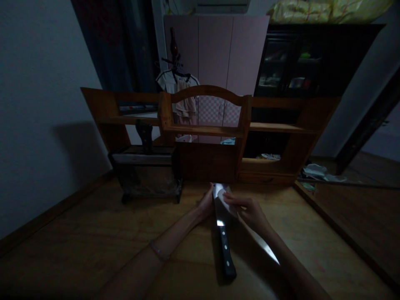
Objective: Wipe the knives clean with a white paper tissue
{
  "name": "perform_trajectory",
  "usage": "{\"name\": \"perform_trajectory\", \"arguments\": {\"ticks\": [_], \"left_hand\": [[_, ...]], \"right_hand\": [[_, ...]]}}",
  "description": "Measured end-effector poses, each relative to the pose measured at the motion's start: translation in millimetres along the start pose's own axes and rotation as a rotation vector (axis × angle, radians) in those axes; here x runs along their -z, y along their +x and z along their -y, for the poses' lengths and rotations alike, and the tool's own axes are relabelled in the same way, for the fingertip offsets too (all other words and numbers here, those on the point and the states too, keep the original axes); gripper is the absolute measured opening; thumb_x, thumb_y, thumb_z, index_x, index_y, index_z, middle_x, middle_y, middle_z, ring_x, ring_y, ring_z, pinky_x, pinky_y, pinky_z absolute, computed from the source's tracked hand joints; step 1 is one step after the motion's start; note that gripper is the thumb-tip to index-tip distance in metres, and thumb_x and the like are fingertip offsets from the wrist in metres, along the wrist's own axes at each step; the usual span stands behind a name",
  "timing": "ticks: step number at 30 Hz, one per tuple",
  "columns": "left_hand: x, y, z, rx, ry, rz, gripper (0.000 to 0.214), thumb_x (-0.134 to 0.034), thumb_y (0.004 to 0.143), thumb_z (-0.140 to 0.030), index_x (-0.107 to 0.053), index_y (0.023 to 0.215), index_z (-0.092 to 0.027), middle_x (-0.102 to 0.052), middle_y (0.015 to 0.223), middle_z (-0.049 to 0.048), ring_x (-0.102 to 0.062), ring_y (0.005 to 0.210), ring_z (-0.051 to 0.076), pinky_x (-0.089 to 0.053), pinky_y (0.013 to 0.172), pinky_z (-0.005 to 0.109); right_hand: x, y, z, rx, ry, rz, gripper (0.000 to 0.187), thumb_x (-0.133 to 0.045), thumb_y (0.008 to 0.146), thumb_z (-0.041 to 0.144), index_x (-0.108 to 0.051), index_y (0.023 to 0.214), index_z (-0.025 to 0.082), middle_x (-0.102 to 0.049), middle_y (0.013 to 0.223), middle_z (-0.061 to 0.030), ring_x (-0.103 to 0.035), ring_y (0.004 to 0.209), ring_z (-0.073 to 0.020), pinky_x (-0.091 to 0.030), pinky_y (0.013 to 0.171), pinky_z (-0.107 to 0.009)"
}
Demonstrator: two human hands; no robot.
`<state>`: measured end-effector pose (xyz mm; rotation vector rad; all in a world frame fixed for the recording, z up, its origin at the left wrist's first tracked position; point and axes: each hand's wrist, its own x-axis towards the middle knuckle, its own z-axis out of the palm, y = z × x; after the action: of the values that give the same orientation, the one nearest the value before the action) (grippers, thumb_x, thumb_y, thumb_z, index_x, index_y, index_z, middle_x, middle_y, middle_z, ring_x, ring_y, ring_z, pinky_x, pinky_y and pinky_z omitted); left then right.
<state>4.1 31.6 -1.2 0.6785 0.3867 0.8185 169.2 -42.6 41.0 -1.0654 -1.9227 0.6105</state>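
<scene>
A kitchen knife (pixel 225 252) with a black riveted handle points its handle toward me, its broad shiny blade away from me. My left hand (pixel 206 203) grips the far part of the blade from the left; most of its fingers are hidden. Pinched in my right hand (pixel 250 208) is a small white wiping pad (pixel 222 196), pressed to the blade's face. I cannot tell whether it is cloth or tissue. Under my right forearm another shiny blade (pixel 269 250) shows on the wooden table (pixel 181 258), partly covered by the arm.
A knife block (pixel 146 177) stands at the left rear, a black-handled tool (pixel 145 135) upright in it. A wooden shelf unit (pixel 206 131) runs along the table's back edge. To the left rises a wall (pixel 40 104). A raised wooden edge (pixel 340 233) borders the table at right.
</scene>
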Motion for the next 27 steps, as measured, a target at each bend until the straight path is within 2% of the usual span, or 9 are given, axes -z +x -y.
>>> {"name": "perform_trajectory", "arguments": {"ticks": [3,5,8,14,20,27], "left_hand": [[4.8,5,2,0.015,0.039,-0.085,0.062,-0.033,0.087,-0.062,-0.064,0.097,-0.009,-0.068,0.084,0.0110,-0.064,0.078,0.021,-0.045,0.086,0.034],[5.9,6,1,0.028,0.046,-0.107,0.062,-0.033,0.086,-0.064,-0.063,0.095,-0.010,-0.068,0.083,0.0101,-0.064,0.076,0.021,-0.046,0.083,0.033],[3.7,3,0,0.036,0.042,-0.076,0.065,-0.030,0.085,-0.065,-0.062,0.098,-0.010,-0.068,0.087,0.0109,-0.064,0.080,0.021,-0.045,0.085,0.034],[-4.2,-3,-4,0.016,0.004,-0.045,0.063,-0.029,0.087,-0.063,-0.062,0.100,-0.010,-0.068,0.088,0.0110,-0.063,0.082,0.021,-0.042,0.091,0.035],[-10.3,-7,-7,-0.018,-0.008,-0.046,0.063,-0.030,0.087,-0.061,-0.062,0.103,-0.009,-0.068,0.095,0.0129,-0.062,0.095,0.024,-0.039,0.096,0.036],[-9.9,-8,-8,-0.018,0.016,-0.025,0.062,-0.030,0.088,-0.061,-0.064,0.100,-0.010,-0.068,0.099,0.0133,-0.060,0.103,0.025,-0.038,0.099,0.037]], "right_hand": [[-16,-2,2,0.005,0.026,0.172,0.029,-0.053,0.085,0.022,-0.066,0.110,0.024,-0.057,0.125,-0.0033,-0.053,0.117,-0.0263,-0.043,0.099,-0.043],[-19,-3,0,0.003,0.001,0.209,0.028,-0.051,0.087,0.023,-0.066,0.111,0.024,-0.058,0.124,-0.0036,-0.053,0.116,-0.0257,-0.042,0.100,-0.042],[-15,-4,-4,0.006,-0.039,0.252,0.028,-0.052,0.087,0.028,-0.066,0.111,0.026,-0.058,0.123,-0.0022,-0.055,0.114,-0.0248,-0.043,0.099,-0.041],[-3,-3,-5,0.042,-0.115,0.273,0.026,-0.051,0.088,0.030,-0.067,0.107,0.027,-0.059,0.121,-0.0015,-0.057,0.112,-0.0237,-0.042,0.100,-0.038],[9,-6,-9,-0.047,-0.155,0.297,0.028,-0.056,0.084,0.030,-0.067,0.108,0.021,-0.059,0.120,-0.0057,-0.059,0.109,-0.0241,-0.045,0.095,-0.033],[16,-6,-22,-0.030,-0.224,0.285,0.025,-0.052,0.084,0.028,-0.073,0.095,0.021,-0.062,0.117,-0.0033,-0.060,0.107,-0.0252,-0.046,0.092,-0.033]]}}
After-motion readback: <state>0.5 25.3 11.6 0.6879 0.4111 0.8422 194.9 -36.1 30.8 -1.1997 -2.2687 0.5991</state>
